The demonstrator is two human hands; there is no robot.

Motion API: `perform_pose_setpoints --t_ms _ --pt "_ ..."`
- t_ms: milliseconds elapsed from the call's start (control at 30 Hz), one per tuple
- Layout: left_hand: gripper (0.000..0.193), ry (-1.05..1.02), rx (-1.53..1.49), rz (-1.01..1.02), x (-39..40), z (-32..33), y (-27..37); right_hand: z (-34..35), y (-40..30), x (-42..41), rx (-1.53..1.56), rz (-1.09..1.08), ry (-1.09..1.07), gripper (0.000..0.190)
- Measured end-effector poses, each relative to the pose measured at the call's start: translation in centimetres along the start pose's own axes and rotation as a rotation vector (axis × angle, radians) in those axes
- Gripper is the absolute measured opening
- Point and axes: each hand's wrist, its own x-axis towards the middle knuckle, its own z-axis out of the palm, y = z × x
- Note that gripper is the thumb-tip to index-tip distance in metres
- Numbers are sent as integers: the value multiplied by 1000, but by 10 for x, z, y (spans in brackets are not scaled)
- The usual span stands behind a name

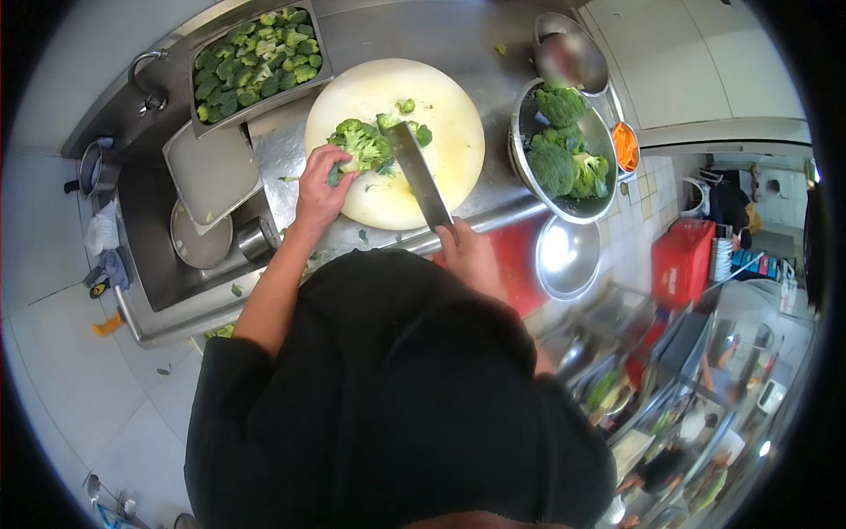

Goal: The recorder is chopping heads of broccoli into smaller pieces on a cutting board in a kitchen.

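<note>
My left hand (pixel 322 185) grips a broccoli head (pixel 362 142) by its stem side, over the left part of a round cutting board (pixel 456 132). In my right hand (pixel 468 254) is the handle of a cleaver (pixel 420 175), its blade lying across the board just right of that head. Small broccoli florets (pixel 421 133) lie beside the blade's far end, and one more floret (pixel 405 106) sits farther back. Behind the board to the left stands a steel pan full of cut broccoli (pixel 258 63). A steel bowl (pixel 522 155) at the right holds larger broccoli pieces (pixel 552 170).
A sink (pixel 149 231) with a tray (pixel 211 172) and a pot (pixel 256 239) is at the left. Orange shreds fill a small bowl (pixel 625 147) at the right. Below it an empty steel bowl (pixel 568 256) stands lower. Other people work at the far lower right.
</note>
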Motion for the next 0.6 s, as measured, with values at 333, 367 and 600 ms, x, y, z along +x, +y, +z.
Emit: perform_pose_setpoints --t_ms 333,367,600 --pt "30 31 53 5 1 6 6 11 -6 1 -110 -118 -37 23" --pt "30 28 48 2 1 6 6 11 -9 -1 -110 -120 -39 23" --pt "30 57 55 21 1 6 12 21 -1 6 -201 -158 -27 20"
